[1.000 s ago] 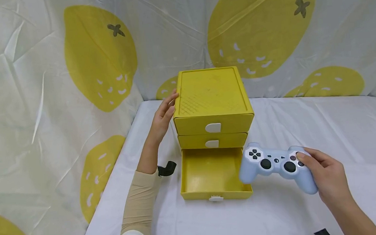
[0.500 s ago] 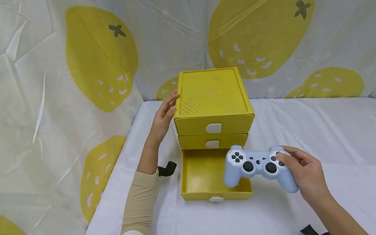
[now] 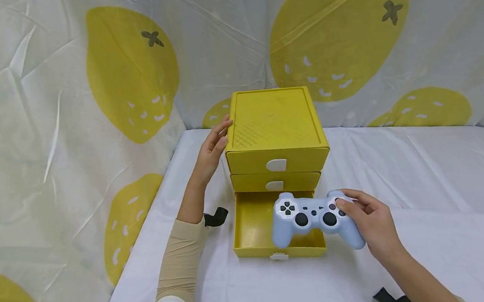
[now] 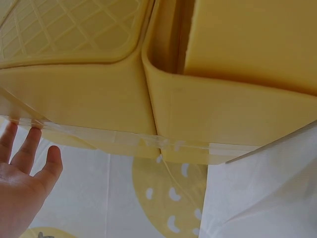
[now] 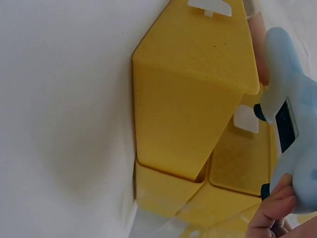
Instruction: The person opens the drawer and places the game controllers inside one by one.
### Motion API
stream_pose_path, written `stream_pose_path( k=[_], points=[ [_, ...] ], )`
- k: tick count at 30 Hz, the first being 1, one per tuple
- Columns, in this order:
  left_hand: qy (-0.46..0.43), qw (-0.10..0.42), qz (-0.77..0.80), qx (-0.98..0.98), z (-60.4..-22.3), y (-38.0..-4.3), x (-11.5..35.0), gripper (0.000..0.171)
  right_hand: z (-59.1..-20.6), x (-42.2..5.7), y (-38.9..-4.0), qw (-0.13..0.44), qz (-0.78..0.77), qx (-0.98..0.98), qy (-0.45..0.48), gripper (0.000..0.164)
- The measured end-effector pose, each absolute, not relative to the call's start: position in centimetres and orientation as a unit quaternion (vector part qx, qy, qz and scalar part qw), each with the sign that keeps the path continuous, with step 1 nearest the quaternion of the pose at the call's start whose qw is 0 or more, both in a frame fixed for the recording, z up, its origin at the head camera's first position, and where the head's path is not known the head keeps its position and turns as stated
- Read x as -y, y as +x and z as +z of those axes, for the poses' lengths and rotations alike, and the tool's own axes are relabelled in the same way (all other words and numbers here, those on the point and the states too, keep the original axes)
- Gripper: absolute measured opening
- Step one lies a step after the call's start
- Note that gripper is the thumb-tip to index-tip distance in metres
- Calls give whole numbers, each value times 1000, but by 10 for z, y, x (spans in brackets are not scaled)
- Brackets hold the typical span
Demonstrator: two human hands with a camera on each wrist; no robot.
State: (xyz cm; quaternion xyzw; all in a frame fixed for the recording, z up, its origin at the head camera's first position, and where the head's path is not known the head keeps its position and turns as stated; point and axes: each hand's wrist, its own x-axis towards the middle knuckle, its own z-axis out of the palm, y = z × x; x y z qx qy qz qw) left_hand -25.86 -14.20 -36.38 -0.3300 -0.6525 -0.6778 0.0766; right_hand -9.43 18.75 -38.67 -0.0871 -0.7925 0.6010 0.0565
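A yellow three-tier drawer box (image 3: 275,120) stands on the white-covered surface, its bottom drawer (image 3: 251,225) pulled out and its two upper drawers pushed in. My left hand (image 3: 209,155) touches the box's left side with straight, spread fingers; the left wrist view shows the fingertips (image 4: 34,133) against that side. In my right hand (image 3: 373,223) is a light blue game controller (image 3: 310,216), pinched at its right end, thumb on the buttons. It hangs over the open drawer and hides part of the inside. The right wrist view shows the controller (image 5: 297,114) beside the drawer front (image 5: 198,49).
White cloth (image 3: 437,170) covers the surface to the right. Lemon-printed sheets (image 3: 226,44) hang behind and to the left. Black straps (image 3: 216,217) show near both wrists.
My right hand has carried the controller leftward, from the drawer's right edge to over the open drawer. My left hand keeps its place on the box.
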Motion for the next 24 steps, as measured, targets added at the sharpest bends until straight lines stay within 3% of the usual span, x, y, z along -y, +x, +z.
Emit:
stream_pose_path(
  k=[7, 24],
  points=[
    [-318, 73, -677, 660, -363, -257, 141, 83, -387, -175, -97, 23, 593, 801, -80, 47],
    [-327, 87, -668, 662, -365, -260, 142, 79, -391, -152, -106, -39, 587, 804, -80, 51]
  ],
)
